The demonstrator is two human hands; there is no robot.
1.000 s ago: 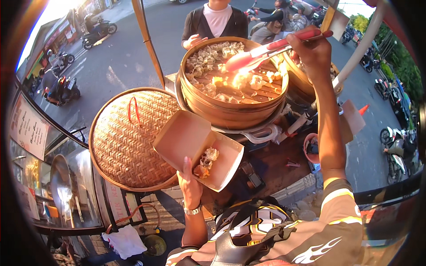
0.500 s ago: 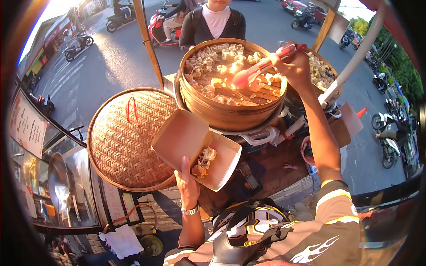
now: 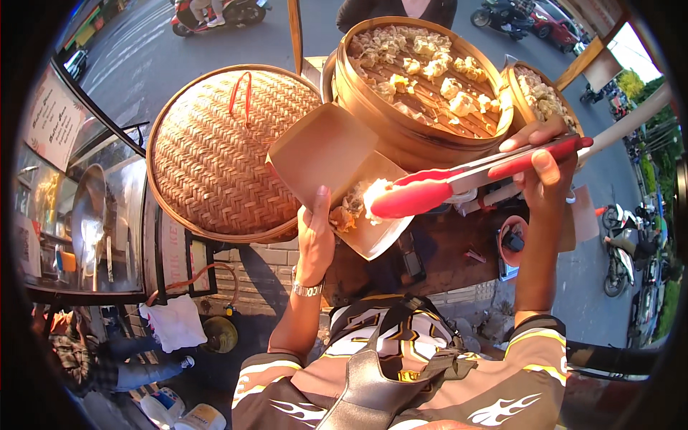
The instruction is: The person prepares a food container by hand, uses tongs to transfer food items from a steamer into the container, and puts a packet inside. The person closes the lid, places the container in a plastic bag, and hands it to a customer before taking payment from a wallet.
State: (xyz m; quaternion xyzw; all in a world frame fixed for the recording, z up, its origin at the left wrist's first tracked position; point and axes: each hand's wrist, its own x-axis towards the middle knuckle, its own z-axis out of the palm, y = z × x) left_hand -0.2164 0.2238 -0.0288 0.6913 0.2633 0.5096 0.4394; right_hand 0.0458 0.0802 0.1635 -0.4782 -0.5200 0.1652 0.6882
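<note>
My left hand (image 3: 315, 242) is closed on an open cardboard food box (image 3: 324, 145), its lid raised at the back. Several dumplings (image 3: 345, 215) lie inside along the fold. In my right hand (image 3: 541, 161) is a pair of red-tipped metal tongs (image 3: 419, 198), reaching leftward over the box. A pale dumpling (image 3: 374, 193) sits at the tips of the tongs, just above or touching the others; which one I cannot tell. Behind the box stands a round bamboo steamer (image 3: 423, 140), with more dumplings (image 3: 433, 54) scattered over its slatted base.
A woven bamboo lid (image 3: 215, 161) with a red loop lies left of the box. A second steamer (image 3: 541, 93) with dumplings stands at the far right. A person (image 3: 398, 11) stands beyond the steamer. A glass-sided cabinet (image 3: 115, 222) is at the left, a phone (image 3: 411, 259) below the box.
My right hand has brought the tongs out of the steamer, toward me, and over the box, a dumpling at their tips. The left hand still holds the box. The whole view has shifted.
</note>
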